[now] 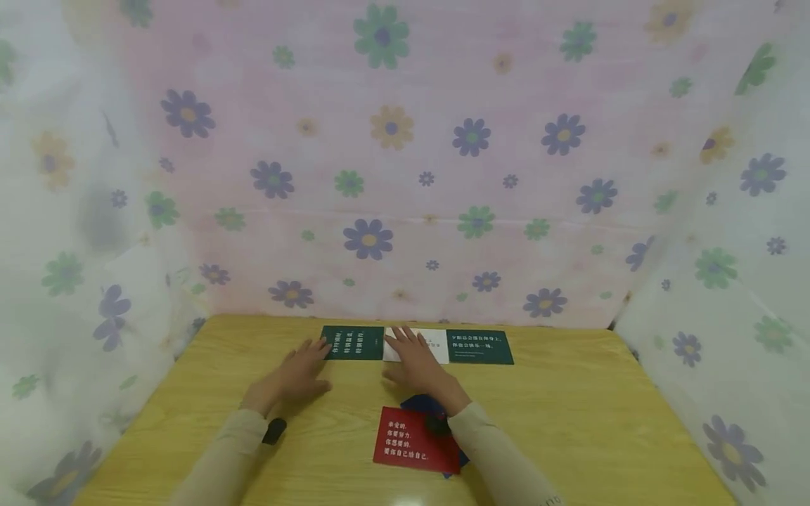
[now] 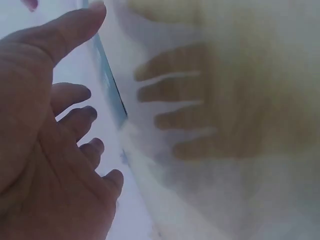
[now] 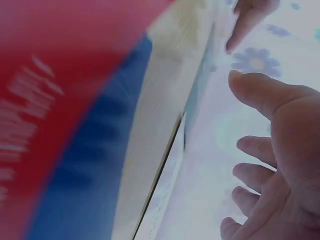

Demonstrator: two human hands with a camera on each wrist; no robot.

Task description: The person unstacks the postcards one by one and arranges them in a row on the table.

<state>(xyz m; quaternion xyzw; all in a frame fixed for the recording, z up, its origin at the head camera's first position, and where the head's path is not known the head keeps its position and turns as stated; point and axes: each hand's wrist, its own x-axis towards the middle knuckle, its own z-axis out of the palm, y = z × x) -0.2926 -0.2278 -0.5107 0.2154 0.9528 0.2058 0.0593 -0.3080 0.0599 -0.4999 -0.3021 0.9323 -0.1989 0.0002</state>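
A row of three cards lies along the far edge of the wooden counter (image 1: 569, 414), end to end: a dark green card (image 1: 352, 342) on the left, a white card (image 1: 436, 345) in the middle, and a second dark green card (image 1: 479, 346) on the right, each printed with lines of text. The left hand (image 1: 302, 376) lies palm down on the counter, its grip released with fingers straight and slightly spread, the fingertips reaching the near left corner of the left green card. The right hand (image 1: 416, 365) also lies flat, grip released, fingers straight and resting on the left part of the white card, beside the seam with the left green card. The two hands are near each other but apart.

Nearer the front edge of the counter, at about its middle, a red card (image 1: 408, 439) with white text lies on top of a dark blue card (image 1: 425, 403), which shows at its far side; the right forearm crosses over the pair's right corner. A small black object (image 1: 275, 430) sits just beside the left sleeve.

The left wrist view shows the left hand (image 2: 50, 145) open with fingers loosely spread, and the right wrist view likewise shows the right hand (image 3: 272, 165) open, with the blurred red and blue cards close by.

A flowered cloth (image 1: 392, 176) hangs behind and at both sides of the counter
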